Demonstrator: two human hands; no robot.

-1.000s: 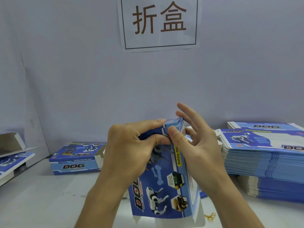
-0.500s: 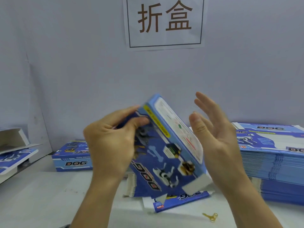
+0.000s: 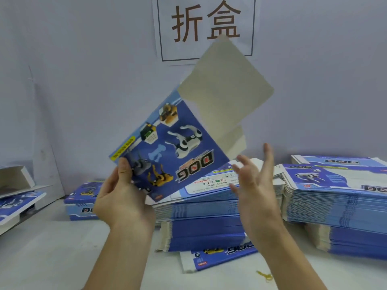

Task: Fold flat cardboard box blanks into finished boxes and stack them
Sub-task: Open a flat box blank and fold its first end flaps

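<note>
Rear wall [image 3: 83, 80]: plain, pale grey-blue, evenly lit, no strong shadows. A vertical seam or crease runs down its left portion. Fixed high at centre is a white paper sign [image 3: 206, 28] bearing two large brown characters inside a thin dark border (upper edge cut off by the frame). Work surface: a white table [image 3: 52, 254], matte, meeting the wall directly. Lighting diffuse; its source is not visible.

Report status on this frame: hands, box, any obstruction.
Left hand grips the box by its lower corner, tilted, end flap open. Right hand open, off the box. Blank stacks beneath; nothing between.
</note>
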